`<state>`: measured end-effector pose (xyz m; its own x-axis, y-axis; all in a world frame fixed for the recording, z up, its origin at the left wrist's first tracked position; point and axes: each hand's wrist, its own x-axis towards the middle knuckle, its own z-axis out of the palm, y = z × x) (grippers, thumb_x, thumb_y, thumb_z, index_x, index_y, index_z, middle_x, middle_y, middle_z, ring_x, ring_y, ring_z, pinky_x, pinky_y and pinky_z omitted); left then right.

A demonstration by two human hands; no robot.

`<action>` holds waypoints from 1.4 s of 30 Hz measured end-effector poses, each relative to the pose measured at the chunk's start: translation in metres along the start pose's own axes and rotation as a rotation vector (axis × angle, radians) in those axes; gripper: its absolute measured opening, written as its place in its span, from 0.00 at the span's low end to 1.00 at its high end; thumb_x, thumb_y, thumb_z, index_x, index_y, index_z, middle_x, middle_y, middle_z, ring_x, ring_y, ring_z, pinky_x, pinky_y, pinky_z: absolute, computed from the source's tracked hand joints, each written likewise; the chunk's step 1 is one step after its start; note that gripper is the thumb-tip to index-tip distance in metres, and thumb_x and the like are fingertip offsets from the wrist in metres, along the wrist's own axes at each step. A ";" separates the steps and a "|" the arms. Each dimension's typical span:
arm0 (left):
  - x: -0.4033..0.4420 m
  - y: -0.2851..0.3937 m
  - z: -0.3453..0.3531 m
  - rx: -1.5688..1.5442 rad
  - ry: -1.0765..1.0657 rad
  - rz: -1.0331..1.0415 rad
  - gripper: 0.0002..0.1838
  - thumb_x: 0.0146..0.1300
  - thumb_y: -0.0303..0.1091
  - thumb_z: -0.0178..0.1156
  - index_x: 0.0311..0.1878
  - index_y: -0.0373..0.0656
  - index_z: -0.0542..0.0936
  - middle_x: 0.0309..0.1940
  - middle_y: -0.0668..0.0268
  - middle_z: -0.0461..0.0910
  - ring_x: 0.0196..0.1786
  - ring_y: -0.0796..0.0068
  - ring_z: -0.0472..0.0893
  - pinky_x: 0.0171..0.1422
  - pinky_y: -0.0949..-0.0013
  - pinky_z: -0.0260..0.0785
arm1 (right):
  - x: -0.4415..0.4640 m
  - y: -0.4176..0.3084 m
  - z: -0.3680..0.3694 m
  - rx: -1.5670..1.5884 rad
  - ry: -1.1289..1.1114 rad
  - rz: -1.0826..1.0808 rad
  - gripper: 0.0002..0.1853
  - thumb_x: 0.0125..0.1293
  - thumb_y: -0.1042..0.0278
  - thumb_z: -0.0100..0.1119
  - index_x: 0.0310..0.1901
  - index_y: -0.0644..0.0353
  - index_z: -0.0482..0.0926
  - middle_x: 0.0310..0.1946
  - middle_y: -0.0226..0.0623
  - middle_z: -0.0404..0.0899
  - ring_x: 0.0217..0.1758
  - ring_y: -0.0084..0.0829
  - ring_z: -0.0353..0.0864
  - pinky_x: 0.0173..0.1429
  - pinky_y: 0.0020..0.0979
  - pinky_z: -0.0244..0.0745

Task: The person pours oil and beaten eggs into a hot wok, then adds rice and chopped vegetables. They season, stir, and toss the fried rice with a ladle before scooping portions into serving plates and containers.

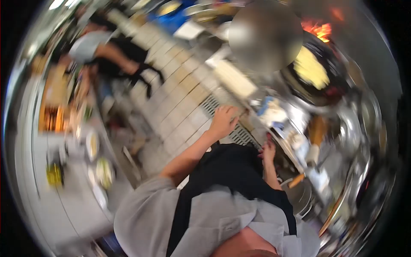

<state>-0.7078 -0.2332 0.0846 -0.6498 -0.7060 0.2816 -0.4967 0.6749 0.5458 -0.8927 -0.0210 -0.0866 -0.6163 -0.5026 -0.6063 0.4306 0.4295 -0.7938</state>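
Observation:
Over the tiled floor and drain grate, my left hand is raised with loosely bent fingers somewhat apart and nothing visible in it. My right hand is low beside the counter edge at my dark apron. Small red patches show at its fingers, but blur hides whether it holds anything. Up and right of my hands, a dark wok contains a flat yellow food, with flames behind it. A round, blurred metallic object partly covers the view left of the wok.
Across the aisle, a person in a light top bends over the left counter, which bears plates and a yellow bottle. On my right are cloths, a pot and an orange-handled tool. A pale rectangular container stands ahead.

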 end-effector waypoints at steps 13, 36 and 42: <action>-0.446 -0.218 -0.174 -0.761 1.474 -1.142 0.15 0.72 0.39 0.55 0.52 0.38 0.75 0.40 0.60 0.79 0.38 0.66 0.81 0.39 0.65 0.75 | 0.082 0.022 0.041 -0.341 -0.193 0.206 0.20 0.70 0.55 0.58 0.56 0.56 0.71 0.29 0.33 0.71 0.26 0.30 0.74 0.24 0.34 0.72; -0.527 -0.192 -0.318 -0.679 1.787 -1.282 0.06 0.53 0.20 0.58 0.31 0.40 0.71 0.25 0.65 0.75 0.22 0.75 0.73 0.20 0.73 0.61 | -0.129 -0.027 -0.207 0.268 0.555 0.123 0.35 0.67 0.32 0.52 0.63 0.52 0.68 0.40 0.40 0.76 0.39 0.37 0.76 0.40 0.45 0.73; -0.358 -0.161 -0.257 -1.015 1.041 -1.105 0.06 0.55 0.22 0.57 0.37 0.40 0.72 0.25 0.67 0.74 0.20 0.76 0.72 0.18 0.72 0.61 | -0.071 -0.037 -0.188 0.355 0.341 0.069 0.32 0.65 0.41 0.62 0.64 0.52 0.69 0.51 0.47 0.80 0.47 0.41 0.82 0.49 0.45 0.78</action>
<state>-0.2473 -0.1443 0.0985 0.4753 -0.7856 -0.3961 0.3591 -0.2377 0.9025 -0.9887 0.1393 -0.0049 -0.7334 -0.1824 -0.6548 0.6396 0.1412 -0.7557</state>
